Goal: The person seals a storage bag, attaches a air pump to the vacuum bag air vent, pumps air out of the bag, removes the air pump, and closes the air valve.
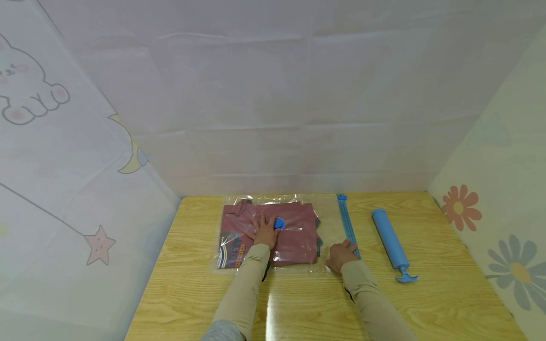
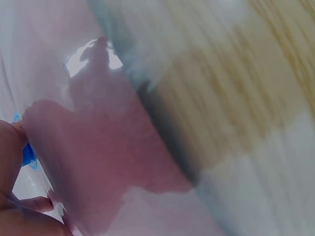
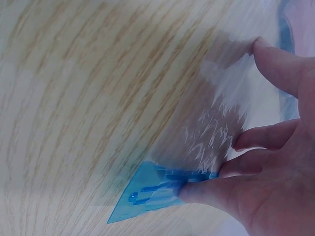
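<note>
A clear plastic vacuum storage bag (image 1: 330,227) lies flat on the table with a folded dark red garment (image 1: 294,246) inside. My left hand (image 1: 265,234) rests on the bag over the garment, fingers spread, beside the round blue valve cap (image 1: 279,223). The left wrist view catches only part of that hand at its left edge. At the near end of the bag's blue zip strip (image 1: 346,218), my right hand (image 1: 342,255) touches the strip and the film. In the right wrist view, its thumb (image 3: 275,59) lies apart from the fingers (image 3: 216,192), with wrinkled film between.
A blue hand pump (image 1: 390,239) lies on the wooden table (image 1: 315,308) to the right of the bag, its handle toward me. A blue slider (image 1: 341,197) sits at the strip's far end. Printed cloth walls (image 1: 256,104) enclose the table's back and sides.
</note>
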### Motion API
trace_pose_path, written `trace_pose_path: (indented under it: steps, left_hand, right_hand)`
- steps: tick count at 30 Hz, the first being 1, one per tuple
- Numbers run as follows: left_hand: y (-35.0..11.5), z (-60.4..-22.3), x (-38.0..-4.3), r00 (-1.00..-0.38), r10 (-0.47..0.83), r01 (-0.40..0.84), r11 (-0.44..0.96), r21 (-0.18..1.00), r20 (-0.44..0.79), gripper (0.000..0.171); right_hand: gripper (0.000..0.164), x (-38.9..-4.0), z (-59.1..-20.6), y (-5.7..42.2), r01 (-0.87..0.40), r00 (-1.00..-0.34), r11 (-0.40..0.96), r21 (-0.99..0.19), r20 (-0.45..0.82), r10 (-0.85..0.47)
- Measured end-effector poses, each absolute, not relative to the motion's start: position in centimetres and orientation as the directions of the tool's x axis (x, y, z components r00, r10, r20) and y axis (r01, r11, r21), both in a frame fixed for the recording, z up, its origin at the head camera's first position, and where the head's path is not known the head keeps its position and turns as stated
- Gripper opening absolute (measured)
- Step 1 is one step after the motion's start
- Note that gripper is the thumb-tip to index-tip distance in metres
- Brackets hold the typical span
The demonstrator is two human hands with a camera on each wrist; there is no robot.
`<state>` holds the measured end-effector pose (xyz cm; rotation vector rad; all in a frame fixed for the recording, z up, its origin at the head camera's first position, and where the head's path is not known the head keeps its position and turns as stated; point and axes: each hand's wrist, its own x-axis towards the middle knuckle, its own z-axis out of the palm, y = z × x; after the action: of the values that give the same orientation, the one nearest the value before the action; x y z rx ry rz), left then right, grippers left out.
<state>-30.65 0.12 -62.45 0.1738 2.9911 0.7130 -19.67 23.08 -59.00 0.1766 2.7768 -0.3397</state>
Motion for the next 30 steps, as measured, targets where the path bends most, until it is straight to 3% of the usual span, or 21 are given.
trace_pose_path:
  steps: [5,12,30]
  left_hand:
    - [0.19,-62.74,-30.81,-0.993,0.118,0.093,0.888,0.450,-0.028,0.054]
    - [0.34,-62.68,-30.80,-0.995,0.097,0.075,0.896,0.438,-0.029,0.054]
    - [0.36,-62.67,-30.87,-0.997,0.077,0.072,0.885,0.461,0.008,0.054]
  right_hand:
    - [0.041,-19.73,-59.11,23.14,0.177,-0.931,0.961,-0.215,-0.354,0.092]
    - [0.030,-19.51,-58.93,23.26,0.160,-0.936,0.960,-0.230,-0.345,0.073]
    - [0.034,-19.33,-58.46,22.93,0.173,-0.936,0.962,-0.210,-0.339,0.094]
